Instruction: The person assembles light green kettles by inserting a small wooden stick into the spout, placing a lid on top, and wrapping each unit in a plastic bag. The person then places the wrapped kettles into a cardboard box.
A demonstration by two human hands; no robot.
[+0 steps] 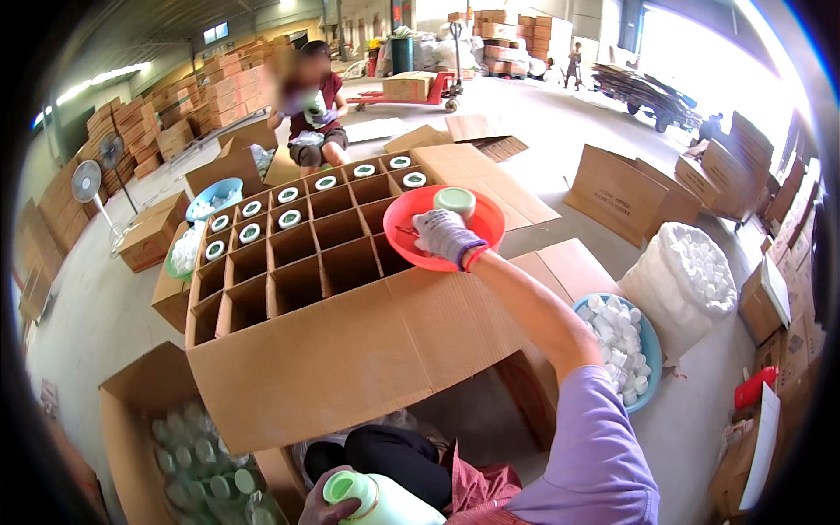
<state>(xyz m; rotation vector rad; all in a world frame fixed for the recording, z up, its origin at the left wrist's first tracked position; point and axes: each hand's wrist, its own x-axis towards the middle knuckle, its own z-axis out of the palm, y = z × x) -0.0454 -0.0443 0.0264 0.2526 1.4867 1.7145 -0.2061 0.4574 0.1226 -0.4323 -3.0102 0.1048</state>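
At the bottom, my left hand (319, 500) is closed round a pale green bottle (394, 503), its open mouth facing left and a thin orange band round its neck. My right hand (444, 234), in a pale knitted glove, reaches into a red basin (491, 229). Its fingers are bent together by some thin reddish bits; what they hold, if anything, is hidden. Beside that hand in the basin sits a pale green round container (455, 203). The basin rests on a divided cardboard box (367, 324), where several bottles with white-rimmed tops (290, 219) stand in the far compartments.
On the right are a blue basin (649, 350) of white caps and a white sack (669, 297) of similar pieces. An open carton (131, 394) of clear and green bottles stands lower left. Across the box a person (319, 105) sits handling a bottle. Cardboard flaps (490, 179) stick out.
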